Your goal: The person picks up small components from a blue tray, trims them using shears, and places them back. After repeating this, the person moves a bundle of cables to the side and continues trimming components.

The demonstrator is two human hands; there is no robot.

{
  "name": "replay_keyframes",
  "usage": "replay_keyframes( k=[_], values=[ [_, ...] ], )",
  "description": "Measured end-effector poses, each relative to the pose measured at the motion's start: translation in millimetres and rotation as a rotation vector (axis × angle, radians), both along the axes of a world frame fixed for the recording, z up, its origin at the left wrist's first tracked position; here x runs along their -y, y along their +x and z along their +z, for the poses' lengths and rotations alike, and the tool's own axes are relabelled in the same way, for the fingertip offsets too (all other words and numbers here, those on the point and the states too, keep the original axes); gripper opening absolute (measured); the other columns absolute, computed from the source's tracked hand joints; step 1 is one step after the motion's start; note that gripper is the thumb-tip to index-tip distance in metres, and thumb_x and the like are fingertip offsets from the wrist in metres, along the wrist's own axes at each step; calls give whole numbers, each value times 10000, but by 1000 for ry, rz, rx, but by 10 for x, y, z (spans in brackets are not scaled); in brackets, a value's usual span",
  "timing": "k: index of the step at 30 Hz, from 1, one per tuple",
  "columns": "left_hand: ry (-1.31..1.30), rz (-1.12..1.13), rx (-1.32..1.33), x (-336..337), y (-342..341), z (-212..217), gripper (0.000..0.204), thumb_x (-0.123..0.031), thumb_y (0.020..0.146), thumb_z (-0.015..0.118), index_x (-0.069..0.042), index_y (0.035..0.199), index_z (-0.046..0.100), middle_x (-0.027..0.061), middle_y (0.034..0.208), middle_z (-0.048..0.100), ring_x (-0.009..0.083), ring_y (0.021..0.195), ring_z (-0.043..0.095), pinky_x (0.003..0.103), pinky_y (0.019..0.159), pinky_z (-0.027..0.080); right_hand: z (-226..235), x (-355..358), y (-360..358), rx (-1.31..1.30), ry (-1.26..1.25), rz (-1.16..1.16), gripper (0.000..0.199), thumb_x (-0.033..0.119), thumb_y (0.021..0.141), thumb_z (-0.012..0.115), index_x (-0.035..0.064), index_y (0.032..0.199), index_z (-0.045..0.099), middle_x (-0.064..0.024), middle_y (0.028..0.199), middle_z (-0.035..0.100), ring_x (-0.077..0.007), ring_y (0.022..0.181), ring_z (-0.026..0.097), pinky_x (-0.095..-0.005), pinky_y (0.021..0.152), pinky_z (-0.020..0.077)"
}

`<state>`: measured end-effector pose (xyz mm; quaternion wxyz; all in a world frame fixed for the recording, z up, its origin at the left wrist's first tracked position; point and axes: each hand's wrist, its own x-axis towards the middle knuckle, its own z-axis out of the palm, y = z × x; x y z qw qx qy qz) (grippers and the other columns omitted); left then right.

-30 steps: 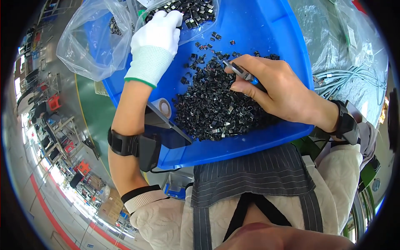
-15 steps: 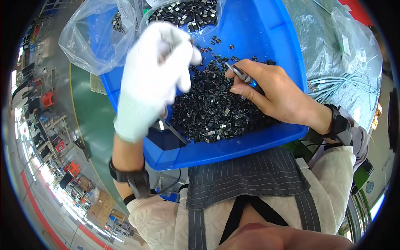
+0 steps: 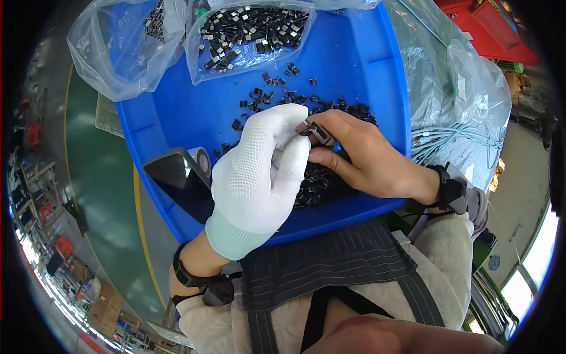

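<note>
My left hand (image 3: 256, 168), in a white knitted glove, is closed with thumb and fingertips pinching a small black part (image 3: 305, 131). My bare right hand (image 3: 374, 154) grips small pliers (image 3: 322, 135) with a bit of blue on the handle. The pliers' jaws meet the part at my left fingertips, so its exact shape is partly covered. Both hands are together over a pile of small black pieces (image 3: 315, 189) in a blue tray (image 3: 380, 88). My gloved hand hides part of that pile.
A clear bag of black connectors with metal ends (image 3: 253, 32) lies at the tray's far side, beside another clear bag (image 3: 121, 53). A dark phone-like slab (image 3: 180, 177) leans against a roll (image 3: 203, 160) at left. Coiled grey cables (image 3: 454, 141) lie right of the tray.
My left hand has come down and right to meet the pliers in my right hand. The view has shifted, showing more of the slab and roll at left.
</note>
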<state>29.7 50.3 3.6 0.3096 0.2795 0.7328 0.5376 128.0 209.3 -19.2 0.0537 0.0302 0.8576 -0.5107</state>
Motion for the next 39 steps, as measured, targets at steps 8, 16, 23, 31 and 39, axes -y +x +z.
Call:
replay_keyframes(
  k=[8, 16, 23, 31, 39],
  values=[
    [46, -6, -68, -250, -22, -60, 324, 15, 886, 539, -13, 1202, 480, 110, 899, 654, 71, 638, 584, 189, 562, 477, 7, -240, -32, 21, -1, -14, 344, 135, 887, 607, -5, 1177, 487, -171, 1029, 564, -337, 936, 585, -375, 802, 473],
    [-19, -36, -22, -504, -106, -11, 324, 8, 889, 536, -12, 1206, 472, 104, 889, 646, 75, 624, 580, 192, 555, 471, 8, -500, -92, 35, 31, -4, 346, 130, 886, 606, -5, 1181, 487, -170, 1030, 565, -333, 931, 588, -377, 802, 474],
    [10, -35, -21, -98, 33, -172, 319, -3, 897, 524, -17, 1210, 464, 97, 872, 638, 71, 610, 562, 193, 546, 456, -117, -101, 48, 12, 45, -6, 364, 129, 879, 617, -9, 1187, 482, -171, 1014, 561, -333, 907, 587, -377, 792, 470],
    [17, 36, 30, -39, 88, -57, 302, -7, 862, 588, -27, 1159, 542, 118, 890, 673, 156, 753, 680, 245, 651, 526, 39, -15, 72, 24, 84, -22, 260, 115, 883, 609, -16, 1071, 486, -197, 923, 572, -366, 849, 590, -400, 717, 465],
    [-60, -53, 259, -26, -49, 55, 285, -21, 893, 526, -19, 1178, 531, 93, 862, 660, 77, 638, 614, 205, 566, 486, -22, 38, 78, 85, 46, -32, 229, 104, 881, 612, -16, 1011, 467, -202, 816, 607, -397, 753, 609, -385, 609, 458]
  ],
)
